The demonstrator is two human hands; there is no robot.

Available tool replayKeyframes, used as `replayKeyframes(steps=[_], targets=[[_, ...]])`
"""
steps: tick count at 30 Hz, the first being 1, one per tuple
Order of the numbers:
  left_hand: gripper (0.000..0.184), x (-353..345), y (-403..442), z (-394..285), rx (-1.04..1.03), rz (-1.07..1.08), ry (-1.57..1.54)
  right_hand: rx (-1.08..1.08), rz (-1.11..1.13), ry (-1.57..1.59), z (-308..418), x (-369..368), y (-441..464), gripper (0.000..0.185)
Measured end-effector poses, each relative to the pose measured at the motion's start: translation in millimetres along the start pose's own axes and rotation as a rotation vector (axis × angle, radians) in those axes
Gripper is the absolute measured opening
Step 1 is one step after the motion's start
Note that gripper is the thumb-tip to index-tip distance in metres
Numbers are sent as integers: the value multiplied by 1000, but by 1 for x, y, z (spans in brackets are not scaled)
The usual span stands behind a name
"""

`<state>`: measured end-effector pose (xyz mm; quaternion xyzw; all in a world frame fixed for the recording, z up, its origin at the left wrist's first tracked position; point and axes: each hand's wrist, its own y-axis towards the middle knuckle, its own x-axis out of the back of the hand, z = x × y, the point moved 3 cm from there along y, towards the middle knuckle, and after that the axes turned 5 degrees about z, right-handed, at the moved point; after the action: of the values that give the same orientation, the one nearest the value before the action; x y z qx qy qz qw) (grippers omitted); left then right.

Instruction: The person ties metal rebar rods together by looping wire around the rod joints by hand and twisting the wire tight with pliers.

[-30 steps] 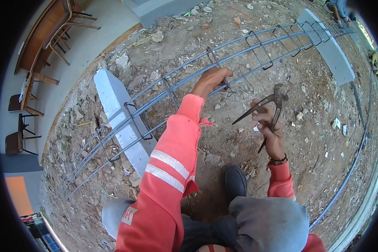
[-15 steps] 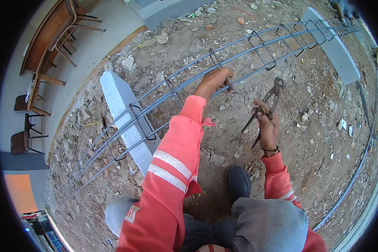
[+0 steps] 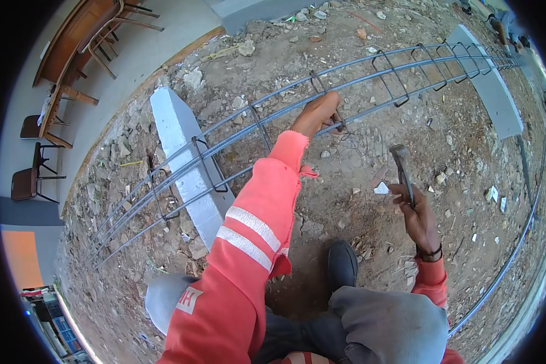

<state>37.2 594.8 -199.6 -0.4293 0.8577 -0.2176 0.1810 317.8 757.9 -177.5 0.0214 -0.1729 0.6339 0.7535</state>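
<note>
A long cage of steel rebar [image 3: 244,136] with square stirrups [image 3: 389,77] runs diagonally across the view. My left hand [image 3: 318,114] is closed around a stirrup at the middle of the cage; its fingertips are partly hidden. To the right, apart from the cage, my right hand [image 3: 420,224] is closed on a pair of pincers [image 3: 401,165]. Their head points up and they are seen nearly edge-on, with the handles mostly hidden by the hand.
A pale block [image 3: 177,130] supports the cage at left and a grey board [image 3: 497,100] at right. Rubble covers the ground around my boot [image 3: 343,267]. A blue-grey bar [image 3: 497,278] lies at right. Chairs [image 3: 25,184] and a table [image 3: 73,36] stand left; another person [image 3: 505,27] is far right.
My right hand has moved right and down, away from the cage, and the pincers have turned from broadside to nearly edge-on. My left hand keeps its place on the stirrup. The view has shifted slightly.
</note>
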Motion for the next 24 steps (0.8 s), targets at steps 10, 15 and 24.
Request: replayKeyframes(steps=[10,15,24], targets=[[38,2,6,2,-40,63,144,19,575,-583,53,24,95,37],[36,2,-2,-3,-45,23,145,52,610,-496,50,8,106,32],[32,3,6,2,-116,-93,193,250,372,-768,33,2,95,18]])
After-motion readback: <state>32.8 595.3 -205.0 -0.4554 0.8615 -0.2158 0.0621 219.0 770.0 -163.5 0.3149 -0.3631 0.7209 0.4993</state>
